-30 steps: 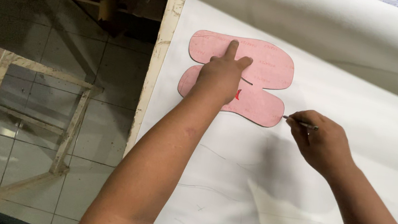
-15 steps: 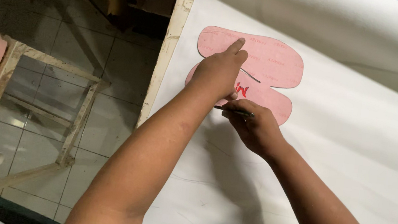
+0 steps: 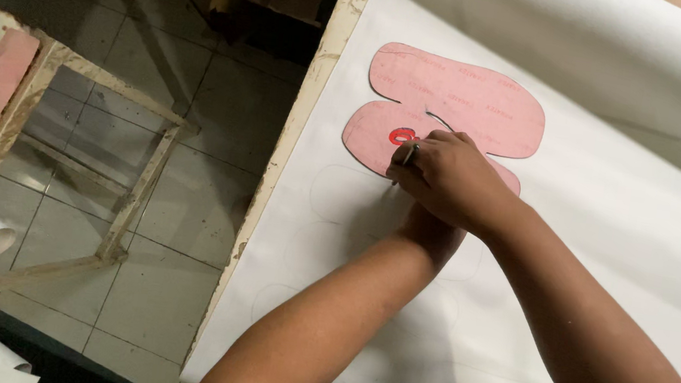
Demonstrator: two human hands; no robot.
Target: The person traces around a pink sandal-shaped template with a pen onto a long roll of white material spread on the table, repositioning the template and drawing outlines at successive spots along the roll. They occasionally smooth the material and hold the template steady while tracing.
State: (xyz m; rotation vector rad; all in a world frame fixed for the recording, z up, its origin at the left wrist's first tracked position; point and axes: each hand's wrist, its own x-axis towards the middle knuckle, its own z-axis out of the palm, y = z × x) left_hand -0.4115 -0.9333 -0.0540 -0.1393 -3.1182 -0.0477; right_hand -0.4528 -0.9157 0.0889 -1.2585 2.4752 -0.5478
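Right hand [image 3: 446, 174] pinches a pen [image 3: 406, 158] at the pink template's [image 3: 455, 102] edge; left hand is hidden beneath it, grip unclear.

Grey tiled floor [image 3: 175, 197], wooden frame [image 3: 141, 193]

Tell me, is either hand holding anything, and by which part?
The right hand pinches a thin dark pen partway up its shaft. The left hand, mostly hidden beneath, cannot be told.
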